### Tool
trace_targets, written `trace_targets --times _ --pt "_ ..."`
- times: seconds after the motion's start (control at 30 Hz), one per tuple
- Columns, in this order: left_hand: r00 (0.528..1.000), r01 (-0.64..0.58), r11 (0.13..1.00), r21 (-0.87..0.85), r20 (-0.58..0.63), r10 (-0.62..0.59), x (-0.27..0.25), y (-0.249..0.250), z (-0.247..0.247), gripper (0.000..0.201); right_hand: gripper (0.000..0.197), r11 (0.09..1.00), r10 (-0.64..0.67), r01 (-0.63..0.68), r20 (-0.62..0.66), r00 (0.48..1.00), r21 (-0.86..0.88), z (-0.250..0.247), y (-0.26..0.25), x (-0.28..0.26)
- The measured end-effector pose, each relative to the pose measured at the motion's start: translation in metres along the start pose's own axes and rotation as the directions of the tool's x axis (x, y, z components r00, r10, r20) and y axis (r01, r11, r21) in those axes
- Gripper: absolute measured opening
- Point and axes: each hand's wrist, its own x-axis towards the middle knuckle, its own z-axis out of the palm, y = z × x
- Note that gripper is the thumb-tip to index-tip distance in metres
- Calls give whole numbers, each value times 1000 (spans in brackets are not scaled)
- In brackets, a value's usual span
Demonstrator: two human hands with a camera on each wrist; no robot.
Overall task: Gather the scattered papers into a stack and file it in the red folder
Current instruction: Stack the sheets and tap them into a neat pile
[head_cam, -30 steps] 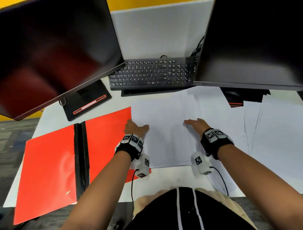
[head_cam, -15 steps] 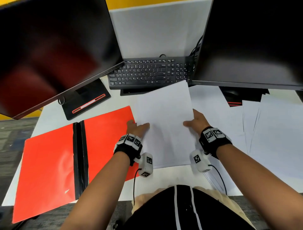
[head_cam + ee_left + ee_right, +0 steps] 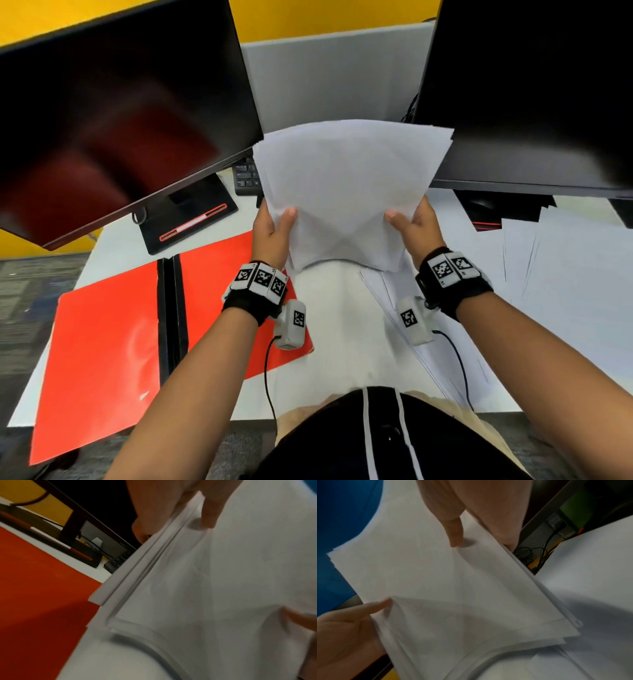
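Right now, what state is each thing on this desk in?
Paper stack: lifted off the desk, tilted up, sheets unevenly aligned.
Left hand: grips the stack's left edge.
Right hand: grips its right edge.
Red folder: open, lying flat.
Loose papers: spread on the desk.
Left monitor: dark.
Right monitor: dark.
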Motion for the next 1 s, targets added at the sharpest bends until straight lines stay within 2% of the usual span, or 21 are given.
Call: trace_targets --times 0.17,0.33,0.47,0.53,0.67,0.77,0.83,0.9,1.0 --pt "996 71 986 -151 -36 -77 -12 -4 -1 56 68 995 59 -66 88 994 80 7 1 -14" --pt "987 119 955 -270 -76 -145 -8 2 5 71 73 987 -43 36 42 998 160 12 -29 -12" --pt "968 179 930 -321 -110 -224 -9 -6 8 56 78 973 -69 65 8 998 221 19 -46 -12" --pt "960 206 928 -310 -118 -253 -13 -10 10 55 79 969 -71 76 -31 997 234 22 -48 -13" --pt "972 190 951 -244 -89 -217 -24 -8 10 61 66 963 -53 73 -81 995 258 26 -48 -14" --pt "990 96 954 -283 -70 -121 -25 6 7 45 47 955 -12 56 -150 989 291 27 -54 -8" --pt "994 2 954 -301 -104 -35 -17 27 9 33 37 954 -7 63 -188 982 293 29 -60 -1" --pt "990 -57 961 -271 -141 19 -7 50 13 34 39 960 15 49 -226 974 276 32 -66 4" --pt "965 13 972 -234 -250 -73 8 76 21 32 52 963 66 14 -283 957 270 38 -72 8"
